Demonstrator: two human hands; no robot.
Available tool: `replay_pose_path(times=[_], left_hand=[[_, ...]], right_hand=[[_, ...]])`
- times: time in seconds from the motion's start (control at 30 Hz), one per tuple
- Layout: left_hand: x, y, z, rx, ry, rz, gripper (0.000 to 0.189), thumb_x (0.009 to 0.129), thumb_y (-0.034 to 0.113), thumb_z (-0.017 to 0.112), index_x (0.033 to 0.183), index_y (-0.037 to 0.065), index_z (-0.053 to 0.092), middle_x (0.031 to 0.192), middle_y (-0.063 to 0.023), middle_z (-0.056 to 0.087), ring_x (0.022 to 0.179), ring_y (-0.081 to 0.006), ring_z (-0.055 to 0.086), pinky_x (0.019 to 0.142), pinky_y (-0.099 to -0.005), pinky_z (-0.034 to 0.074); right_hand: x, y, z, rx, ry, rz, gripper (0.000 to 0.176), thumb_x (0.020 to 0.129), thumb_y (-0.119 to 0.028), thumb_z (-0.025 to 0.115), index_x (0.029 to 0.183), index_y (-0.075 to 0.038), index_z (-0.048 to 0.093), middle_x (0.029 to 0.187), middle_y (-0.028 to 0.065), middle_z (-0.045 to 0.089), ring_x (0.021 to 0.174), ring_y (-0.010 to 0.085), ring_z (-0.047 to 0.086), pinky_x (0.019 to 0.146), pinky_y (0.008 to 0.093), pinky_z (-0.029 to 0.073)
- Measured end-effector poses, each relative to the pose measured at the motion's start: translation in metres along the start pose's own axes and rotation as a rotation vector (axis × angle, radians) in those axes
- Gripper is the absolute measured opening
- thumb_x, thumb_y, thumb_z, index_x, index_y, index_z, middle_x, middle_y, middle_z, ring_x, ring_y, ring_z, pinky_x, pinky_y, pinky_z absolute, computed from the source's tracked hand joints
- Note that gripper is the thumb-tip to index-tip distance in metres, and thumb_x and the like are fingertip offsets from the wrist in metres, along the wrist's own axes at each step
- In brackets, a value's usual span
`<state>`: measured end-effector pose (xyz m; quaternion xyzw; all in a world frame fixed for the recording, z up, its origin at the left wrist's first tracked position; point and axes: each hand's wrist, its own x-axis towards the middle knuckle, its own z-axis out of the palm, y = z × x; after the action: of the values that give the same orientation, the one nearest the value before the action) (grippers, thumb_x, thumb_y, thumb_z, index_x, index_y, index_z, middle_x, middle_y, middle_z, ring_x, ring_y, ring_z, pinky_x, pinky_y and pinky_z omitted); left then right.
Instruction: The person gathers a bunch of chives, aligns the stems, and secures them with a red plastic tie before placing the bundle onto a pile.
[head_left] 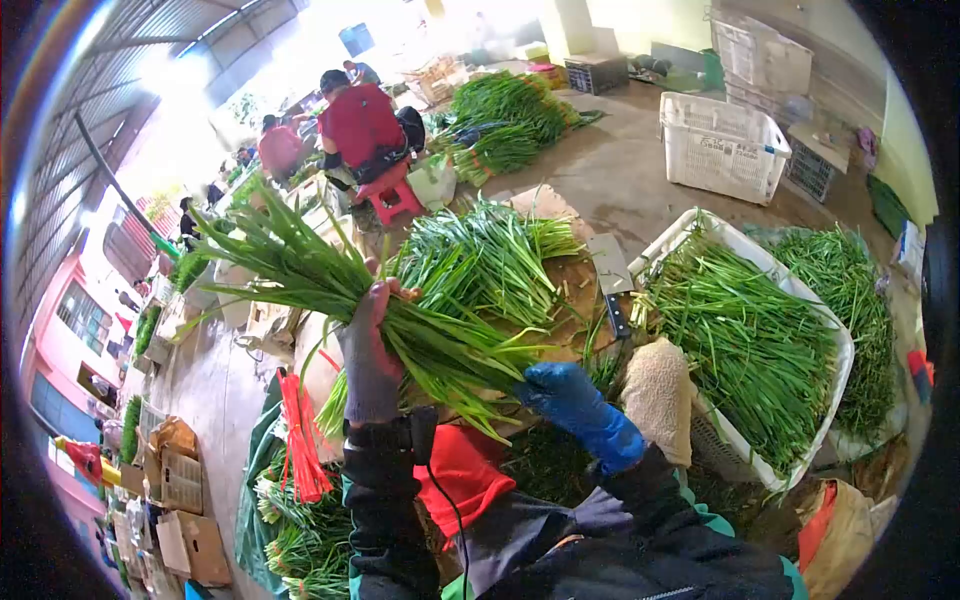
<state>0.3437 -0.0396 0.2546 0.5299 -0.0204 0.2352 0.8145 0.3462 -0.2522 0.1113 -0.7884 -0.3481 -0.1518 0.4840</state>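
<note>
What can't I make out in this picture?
In the head view:
Part of the leafy bundle: covered by the left hand.
Floor of the near white crate: hidden under piled greens.
Lettering on the farther white crate: too blurred to read.
Tan sack: cut off by the dark edge.

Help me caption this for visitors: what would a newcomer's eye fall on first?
Probably the fanned bundle of long, bright green leaves near the centre, in the left hand, with the right hand in a blue glove at its right-hand end. Next might come the white rectangular plastic crate to the right, heaped with slender green leaves, and the hank of thin, bright red strips at lower left.
</note>
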Motion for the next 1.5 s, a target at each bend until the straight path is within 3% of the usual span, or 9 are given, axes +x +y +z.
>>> replay_pose_path(times=[0.3, 0.37, 0.43, 0.63, 0.83, 0.97, 1.17, 1.43, 1.5], left_hand=[[-0.054, -0.015, -0.088, -0.087, 0.166, -0.004, 0.047, 0.085, 0.017, 0.057, 0.126, 0.002, 0.04, 0.08, -0.0015, 0.054, 0.074, -0.0136, 0.055, 0.091, -0.0476, 0.044], [-0.068, -0.018, -0.102, -0.067, 0.203, -0.049, 0.045, 0.087, 0.019, 0.055, 0.125, 0.002, 0.041, 0.076, 0.0002, 0.053, 0.07, -0.0119, 0.053, 0.092, -0.0475, 0.043], [-0.087, -0.017, -0.116, 0.004, 0.288, -0.007, 0.043, 0.087, 0.02, 0.054, 0.124, 0.001, 0.041, 0.073, 0.0008, 0.051, 0.068, -0.0111, 0.052, 0.092, -0.0476, 0.043], [-0.133, -0.016, -0.15, -0.073, 0.41, 0.041, 0.036, 0.089, 0.019, 0.051, 0.12, 0.002, 0.044, 0.072, 0.0018, 0.05, 0.069, -0.0106, 0.052, 0.096, -0.0499, 0.04], [-0.187, -0.009, -0.144, -0.008, 0.55, -0.139, 0.029, 0.089, 0.022, 0.052, 0.114, 0.008, 0.049, 0.087, -0.0023, 0.057, 0.081, -0.0139, 0.057, 0.092, -0.0435, 0.044], [-0.243, -0.005, -0.141, -0.032, 0.43, -0.398, 0.03, 0.089, 0.027, 0.051, 0.113, 0.01, 0.046, 0.11, -0.009, 0.055, 0.1, -0.0205, 0.055, 0.083, -0.0388, 0.049], [-0.313, -0.013, -0.15, 0.056, 0.408, -0.539, 0.038, 0.087, 0.027, 0.053, 0.122, 0.023, 0.041, 0.12, -0.0069, 0.052, 0.107, -0.0247, 0.054, 0.088, -0.042, 0.047], [-0.294, -0.019, -0.122, -0.321, 0.413, -0.291, 0.034, 0.08, 0.013, 0.052, 0.113, 0.021, 0.046, 0.112, -0.0091, 0.056, 0.103, -0.0259, 0.056, 0.08, -0.039, 0.052], [-0.289, -0.018, -0.12, 0.079, 0.549, -0.392, 0.03, 0.08, 0.011, 0.052, 0.109, 0.018, 0.05, 0.11, -0.0056, 0.057, 0.098, -0.0249, 0.058, 0.078, -0.0392, 0.053]], right_hand=[[-0.094, 0.011, -0.021, 0.026, -0.523, 0.478, 0.024, 0.077, -0.024, 0.069, 0.094, -0.006, 0.067, 0.075, 0.0146, 0.064, 0.069, 0.0133, 0.062, 0.065, 0.0307, 0.048], [-0.1, 0.013, -0.021, 0.393, -0.498, 0.674, 0.037, 0.073, -0.037, 0.07, 0.095, -0.007, 0.067, 0.084, 0.0117, 0.067, 0.082, 0.0249, 0.064, 0.075, 0.0339, 0.048], [-0.103, 0.032, -0.027, 0.247, -0.373, 0.494, 0.036, 0.076, -0.032, 0.071, 0.098, -0.005, 0.066, 0.085, 0.0093, 0.068, 0.082, 0.0156, 0.063, 0.075, 0.0302, 0.047], [-0.088, 0.017, -0.022, 0.593, -0.357, 0.799, 0.039, 0.081, -0.032, 0.067, 0.107, -0.002, 0.062, 0.088, 0.0078, 0.067, 0.072, 0.0078, 0.06, 0.066, 0.0265, 0.049], [-0.094, 0.014, 0.032, -0.02, -0.413, 0.143, 0.048, 0.08, -0.027, 0.069, 0.122, -0.007, 0.053, 0.096, 0.011, 0.063, 0.075, 0.0077, 0.057, 0.06, 0.0282, 0.05], [-0.072, -0.005, 0.024, 0.498, -0.447, 0.605, 0.053, 0.079, -0.046, 0.063, 0.115, -0.009, 0.057, 0.081, 0.0107, 0.066, 0.078, 0.026, 0.064, 0.072, 0.0351, 0.048], [-0.066, 0.003, 0.039, 0.027, -0.605, 0.431, 0.054, 0.076, -0.057, 0.058, 0.113, -0.018, 0.058, 0.083, 0.0156, 0.064, 0.079, 0.0334, 0.062, 0.071, 0.0398, 0.048], [-0.083, 0.047, 0.041, 0.068, -0.315, 0.359, 0.016, 0.075, -0.023, 0.059, 0.078, -0.008, 0.063, 0.075, 0.015, 0.062, 0.071, 0.0343, 0.061, 0.064, 0.0408, 0.049], [-0.06, 0.01, 0.022, 0.103, -0.255, 0.23, 0.011, 0.079, -0.012, 0.061, 0.081, -0.002, 0.061, 0.071, 0.0141, 0.06, 0.067, 0.0285, 0.061, 0.061, 0.0351, 0.048]])
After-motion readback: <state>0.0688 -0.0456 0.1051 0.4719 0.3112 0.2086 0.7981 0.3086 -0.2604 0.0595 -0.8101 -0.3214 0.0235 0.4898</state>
